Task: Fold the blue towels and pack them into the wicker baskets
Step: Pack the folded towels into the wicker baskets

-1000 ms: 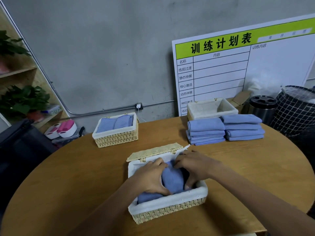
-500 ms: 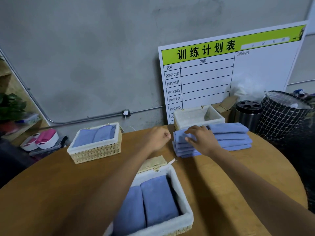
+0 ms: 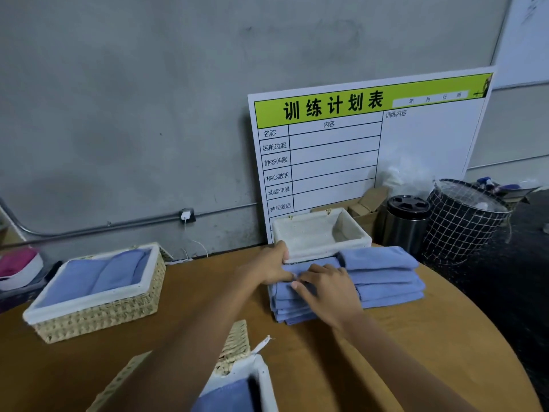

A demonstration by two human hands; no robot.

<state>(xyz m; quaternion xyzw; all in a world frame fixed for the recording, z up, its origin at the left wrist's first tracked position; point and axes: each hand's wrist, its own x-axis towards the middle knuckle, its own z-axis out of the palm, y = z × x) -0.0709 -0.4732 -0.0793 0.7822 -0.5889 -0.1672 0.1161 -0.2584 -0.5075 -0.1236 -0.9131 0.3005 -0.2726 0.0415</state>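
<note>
While I watched through the head camera, the blue towels point(image 3: 383, 275) lay folded in two side-by-side stacks on the round wooden surface point(image 3: 430, 352), soft rectangles with rounded fold edges, several layers deep. The left stack point(image 3: 285, 310) sat just in front of an unfilled wicker basket point(image 3: 320, 236) with a white cloth lining, which stood at the far edge before a training-schedule board point(image 3: 368, 150).

My left hand point(image 3: 271, 267) was at the far left corner of that left stack, right beside the basket's near rim — its fingers curled down onto the top towel, apparently pinching its edge, though the grip itself was partly hidden. My right hand point(image 3: 329, 289) lay over the top of the same stack, its fingers point(image 3: 300, 285) bent and close together, the tips meeting the left hand and gripping the top towel's fabric.

Away to the left, a second wicker basket point(image 3: 98, 295) held two folded blue towels side by side inside its white lining. At the bottom edge of the view a third basket point(image 3: 255, 379) showed only its corner, with blue cloth inside and its woven lid point(image 3: 237, 343) tipped back behind it.

Beyond the surface on the right stood a steel bin point(image 3: 404, 224) and a black wire-mesh basket point(image 3: 463, 221) — both on the floor, against the grey wall point(image 3: 148, 114).
</note>
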